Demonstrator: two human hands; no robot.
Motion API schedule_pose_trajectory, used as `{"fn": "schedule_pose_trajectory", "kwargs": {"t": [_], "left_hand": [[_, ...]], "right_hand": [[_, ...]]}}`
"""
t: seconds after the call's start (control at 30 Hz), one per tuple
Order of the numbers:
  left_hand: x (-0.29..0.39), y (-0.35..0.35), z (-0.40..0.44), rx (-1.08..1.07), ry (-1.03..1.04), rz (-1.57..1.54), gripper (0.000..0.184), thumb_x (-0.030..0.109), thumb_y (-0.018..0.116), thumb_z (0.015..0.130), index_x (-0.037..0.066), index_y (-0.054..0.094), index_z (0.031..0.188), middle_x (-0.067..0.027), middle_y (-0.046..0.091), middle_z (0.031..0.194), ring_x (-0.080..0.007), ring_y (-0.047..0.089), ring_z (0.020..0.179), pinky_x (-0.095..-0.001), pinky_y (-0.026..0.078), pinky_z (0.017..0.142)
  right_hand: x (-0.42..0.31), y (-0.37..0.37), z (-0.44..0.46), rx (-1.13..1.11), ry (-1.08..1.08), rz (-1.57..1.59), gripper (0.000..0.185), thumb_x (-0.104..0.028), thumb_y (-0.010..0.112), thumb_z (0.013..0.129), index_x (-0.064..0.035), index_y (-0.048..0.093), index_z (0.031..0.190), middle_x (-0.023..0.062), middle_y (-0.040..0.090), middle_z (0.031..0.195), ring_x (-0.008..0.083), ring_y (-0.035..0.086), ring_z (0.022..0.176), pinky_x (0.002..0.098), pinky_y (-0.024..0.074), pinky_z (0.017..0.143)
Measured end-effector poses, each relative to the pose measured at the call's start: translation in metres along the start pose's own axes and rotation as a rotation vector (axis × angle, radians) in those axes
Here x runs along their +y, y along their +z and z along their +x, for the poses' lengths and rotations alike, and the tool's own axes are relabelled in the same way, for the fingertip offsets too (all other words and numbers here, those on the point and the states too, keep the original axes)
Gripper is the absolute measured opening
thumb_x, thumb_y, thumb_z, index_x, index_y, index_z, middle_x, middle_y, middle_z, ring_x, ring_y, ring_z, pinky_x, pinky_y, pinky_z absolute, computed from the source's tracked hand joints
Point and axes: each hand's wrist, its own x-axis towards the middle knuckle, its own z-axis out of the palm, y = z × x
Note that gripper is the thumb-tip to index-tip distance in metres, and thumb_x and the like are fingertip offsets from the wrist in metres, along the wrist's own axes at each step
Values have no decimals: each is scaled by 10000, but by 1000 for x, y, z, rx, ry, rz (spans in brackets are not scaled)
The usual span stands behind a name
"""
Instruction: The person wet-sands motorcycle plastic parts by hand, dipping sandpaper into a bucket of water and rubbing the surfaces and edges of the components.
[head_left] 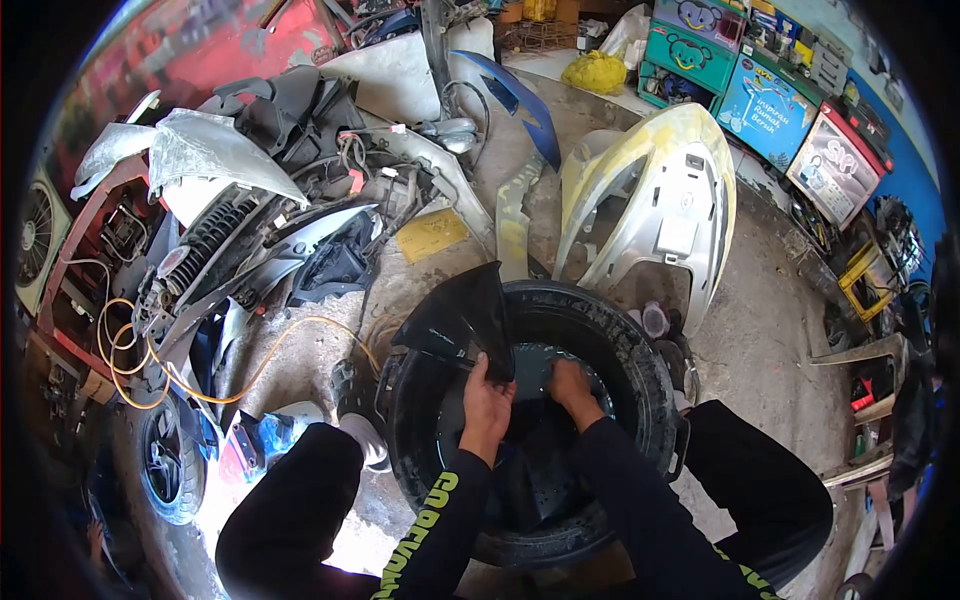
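Note:
My left hand (pixel 487 405) grips the lower edge of a black plastic motorcycle panel (pixel 458 312), thumb pressed against its face. The glossy, roughly triangular panel is tilted over the left rim of a big black tub (pixel 652 400). Inside the tub, water (pixel 540 357) reflects light, and dark shapes show in its lower part. Over the water is my right hand (pixel 572 388), to the right of the panel and apart from it. Its fingers are curled closed, and whatever they hold is hidden.
A sanded yellow-and-grey fairing (pixel 660 205) stands behind the tub. Piled motorcycle parts (pixel 290 200) fill the left side, with an orange hose (pixel 260 380) and a wheel (pixel 170 460). Drawers (pixel 690 50) and a blue box (pixel 765 108) line the back right.

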Motion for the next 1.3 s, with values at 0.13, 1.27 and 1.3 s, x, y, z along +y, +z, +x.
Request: {"fn": "schedule_pose_trajectory", "kwargs": {"t": [0.13, 1.27, 1.3], "left_hand": [[0, 1, 0, 7, 3, -6, 298, 388, 589, 983, 171, 585, 1188, 16, 627, 1121, -154, 555, 1023, -336, 432, 872], [-2, -2, 5, -29, 20, 6, 298, 389, 611, 976, 153, 603, 1158, -17, 652, 1079, -169, 584, 985, -331, 430, 844], [1, 6, 0, -4, 51, -5, 265, 372, 621, 977, 142, 589, 1103, -15, 641, 1028, -157, 597, 919, -309, 458, 786]], "right_hand": [[-8, -3, -5, -51, -129, 106, 387, -70, 671, 769, -93, 690, 1155, 203, 683, 1154, 379, 640, 1109, 469, 516, 935], [-56, -72, -13, -196, -106, 1126, 114, -115, 695, 869, -40, 650, 941, 30, 643, 765, 86, 526, 569, 236, 413, 504], [-67, -86, -23, -147, -134, 1271, 87, -117, 705, 871, -61, 657, 919, -9, 619, 753, 46, 489, 562, 210, 382, 494]]}}
